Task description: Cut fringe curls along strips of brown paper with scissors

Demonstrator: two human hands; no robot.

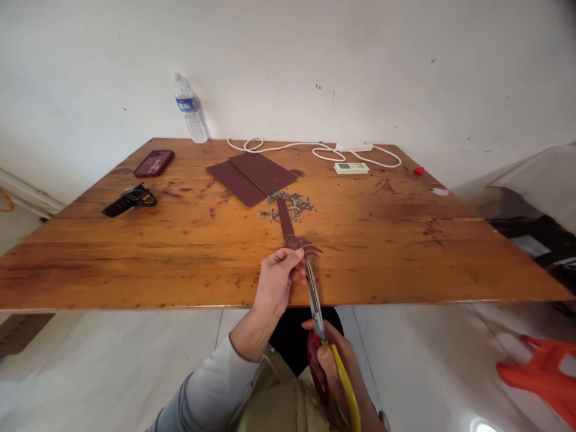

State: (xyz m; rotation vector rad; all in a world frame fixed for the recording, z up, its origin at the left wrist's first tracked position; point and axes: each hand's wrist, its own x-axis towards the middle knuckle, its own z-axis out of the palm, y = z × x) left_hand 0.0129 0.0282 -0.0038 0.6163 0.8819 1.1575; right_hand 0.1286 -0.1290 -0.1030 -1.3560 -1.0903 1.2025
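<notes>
My left hand (276, 281) pinches the near end of a long dark-brown strip (285, 220) that runs away from me over the wooden table (135, 258). The strip's near end is cut into a fringe. My right hand (335, 360) grips scissors (314, 300) with red and yellow handles. Their blades point forward and reach the fringed end, right beside my left fingers. Small cut scraps (292, 206) lie around the strip's far part.
Two dark-brown sheets (252, 175) lie behind the scraps. Also on the table are a dark-red phone (154, 162), a black object (128, 201), a water bottle (191, 110), a white cable (288, 147) and a remote (351, 168). An orange stool (540, 378) stands at lower right.
</notes>
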